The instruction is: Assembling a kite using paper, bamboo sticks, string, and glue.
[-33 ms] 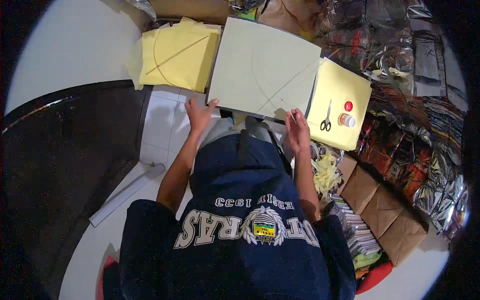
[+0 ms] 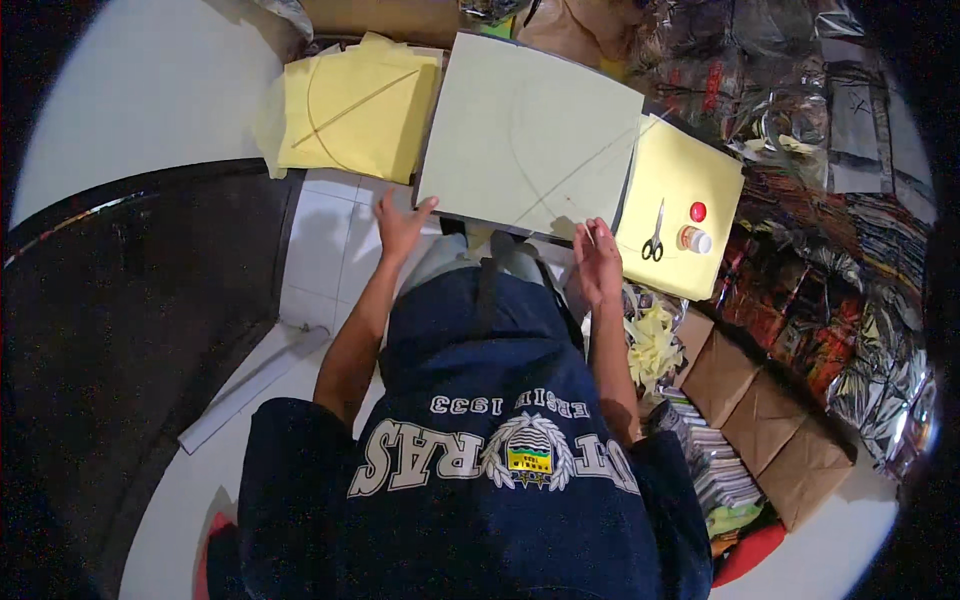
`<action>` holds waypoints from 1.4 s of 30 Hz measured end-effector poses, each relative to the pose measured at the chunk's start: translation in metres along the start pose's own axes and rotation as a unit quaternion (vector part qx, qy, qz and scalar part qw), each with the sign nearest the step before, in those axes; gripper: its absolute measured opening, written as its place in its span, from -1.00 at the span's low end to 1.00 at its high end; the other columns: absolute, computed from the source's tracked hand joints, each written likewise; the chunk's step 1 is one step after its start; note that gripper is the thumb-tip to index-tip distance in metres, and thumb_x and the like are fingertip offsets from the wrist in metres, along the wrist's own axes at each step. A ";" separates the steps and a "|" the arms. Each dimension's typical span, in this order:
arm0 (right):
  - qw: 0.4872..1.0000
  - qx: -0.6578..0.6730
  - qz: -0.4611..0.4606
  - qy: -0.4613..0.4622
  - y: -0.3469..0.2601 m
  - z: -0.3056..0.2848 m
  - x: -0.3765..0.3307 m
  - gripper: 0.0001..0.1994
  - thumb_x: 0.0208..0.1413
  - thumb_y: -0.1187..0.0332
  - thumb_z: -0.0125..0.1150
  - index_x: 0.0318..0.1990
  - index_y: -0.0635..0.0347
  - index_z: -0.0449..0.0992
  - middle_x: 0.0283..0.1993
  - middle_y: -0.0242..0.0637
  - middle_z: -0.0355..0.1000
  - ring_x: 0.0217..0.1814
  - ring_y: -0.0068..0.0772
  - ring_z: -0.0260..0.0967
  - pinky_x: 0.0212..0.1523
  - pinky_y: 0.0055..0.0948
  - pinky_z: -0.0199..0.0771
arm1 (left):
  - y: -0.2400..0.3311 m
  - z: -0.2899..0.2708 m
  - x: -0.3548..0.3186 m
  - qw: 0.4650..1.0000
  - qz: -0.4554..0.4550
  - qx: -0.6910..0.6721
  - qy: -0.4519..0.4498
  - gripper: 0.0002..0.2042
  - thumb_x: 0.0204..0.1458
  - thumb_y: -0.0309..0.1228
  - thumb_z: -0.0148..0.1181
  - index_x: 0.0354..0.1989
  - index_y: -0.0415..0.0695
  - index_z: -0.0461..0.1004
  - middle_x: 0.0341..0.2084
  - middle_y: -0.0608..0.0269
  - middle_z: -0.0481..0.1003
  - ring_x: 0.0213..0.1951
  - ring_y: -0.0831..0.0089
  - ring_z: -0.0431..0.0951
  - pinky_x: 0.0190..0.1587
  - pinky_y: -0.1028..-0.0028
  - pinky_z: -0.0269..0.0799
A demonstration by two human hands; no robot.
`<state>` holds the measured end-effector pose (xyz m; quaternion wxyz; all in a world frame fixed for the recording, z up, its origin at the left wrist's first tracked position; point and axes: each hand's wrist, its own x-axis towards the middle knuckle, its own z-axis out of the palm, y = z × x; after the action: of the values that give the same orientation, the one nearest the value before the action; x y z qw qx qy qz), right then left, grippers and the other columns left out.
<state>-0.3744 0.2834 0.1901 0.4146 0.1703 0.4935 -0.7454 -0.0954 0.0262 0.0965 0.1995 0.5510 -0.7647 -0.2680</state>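
Observation:
A large pale sheet of paper (image 2: 500,120) lies before me on a dark-edged board, with a faint pencil curve and a slanting line across it. My left hand (image 2: 402,225) is at the near left corner, its thumb and fingers spread apart. At the near right corner, my right hand (image 2: 600,265) has its fingers stretched out and holds nothing visible. Just right of it, black-handled scissors (image 2: 653,242) rest on a stack of yellow paper (image 2: 685,165). Beside them are a small jar with a white end (image 2: 694,239) and a red round cap (image 2: 698,212).
Another yellow paper stack (image 2: 365,110) with a drawn arc and a thin stick (image 2: 355,108) on it is at the far left. Yellow paper scraps (image 2: 652,345) lie below the right stack. Plastic-wrapped bundles (image 2: 790,320) crowd the right; a dark panel (image 2: 130,330) is on the left.

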 end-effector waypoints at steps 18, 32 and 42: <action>0.991 0.087 -0.096 -0.027 0.001 0.010 -0.034 -0.70 0.35 0.30 0.31 0.16 0.17 0.52 0.09 -0.31 0.60 0.22 -0.21 0.51 0.43 -0.17 0.43 | -0.026 -0.057 0.023 0.812 -0.388 -0.394 -0.187 -0.73 0.07 -0.43 0.54 -0.16 -0.29 0.61 -0.30 0.24 0.64 -0.30 0.49 0.66 -0.22 0.52 0.61; 0.987 0.077 -0.141 -0.006 -0.006 0.019 -0.042 -0.72 0.35 0.28 0.31 0.14 0.05 0.52 0.09 -0.40 0.58 0.20 -0.28 0.50 0.34 -0.13 0.47 | -0.024 -0.075 0.028 0.764 -0.337 -0.482 -0.265 -0.74 0.18 -0.37 0.45 -0.08 -0.30 0.64 -0.27 0.25 0.66 -0.24 0.48 0.66 -0.11 0.51 0.59; 0.984 0.052 -0.172 0.019 -0.029 -0.007 -0.038 -0.72 0.32 0.22 0.36 0.12 -0.07 0.55 0.11 -0.60 0.57 0.23 -0.46 0.45 0.34 -0.17 0.42 | 0.018 -0.113 0.046 0.776 -0.283 -0.515 -0.226 -0.73 0.19 -0.40 0.43 -0.01 -0.27 0.63 -0.24 0.29 0.65 -0.26 0.56 0.60 -0.12 0.53 0.54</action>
<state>-0.3757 0.3117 0.2296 0.2612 0.1187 0.4837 -0.8269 -0.0551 -0.0347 0.1961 0.1899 0.4809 -0.3447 -0.7835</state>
